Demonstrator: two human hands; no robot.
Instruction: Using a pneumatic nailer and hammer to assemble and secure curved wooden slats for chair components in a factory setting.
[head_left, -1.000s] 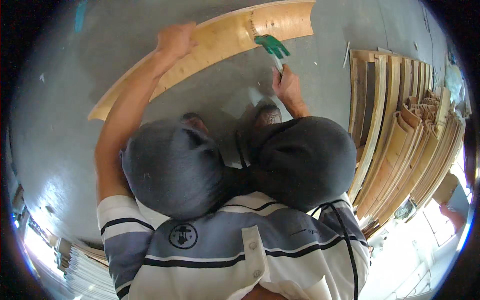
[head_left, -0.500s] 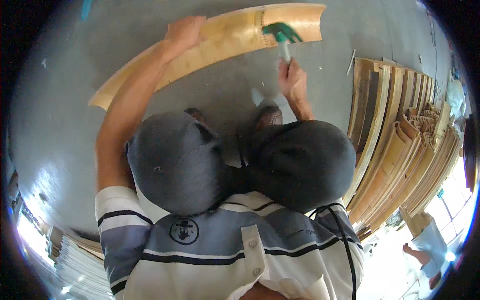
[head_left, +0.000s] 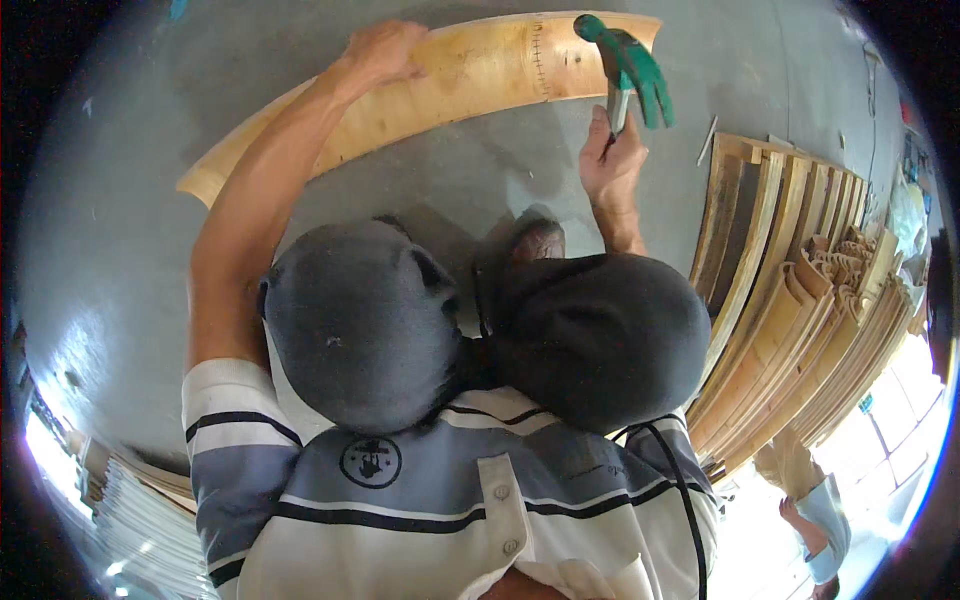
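A long, curved trough-like wooden panel point(head_left: 470, 70) lies on the floor in front of me. A row of short dark marks, like staples or stitches, crosses it near its right end. My left hand point(head_left: 385, 52) is closed at the panel's far edge, left of its middle, with the fingers partly hidden. My right hand point(head_left: 613, 160) grips a claw hammer point(head_left: 640, 72) by its light handle. The hammer's green head is raised in front of the panel's right end, apart from the wood as far as I can tell.
On the right stand a slatted wooden frame point(head_left: 760, 200) and several stacked curved wooden panels point(head_left: 770, 345). A thin light stick point(head_left: 708, 140) lies on the grey floor point(head_left: 130, 220). Another person point(head_left: 815, 520) is at the lower right. Pale stacked sheets point(head_left: 150, 530) sit at lower left.
The hammer has come up and right, away from the row of marks on the panel. My left hand stays on the panel's far edge. The other person has shifted lower.
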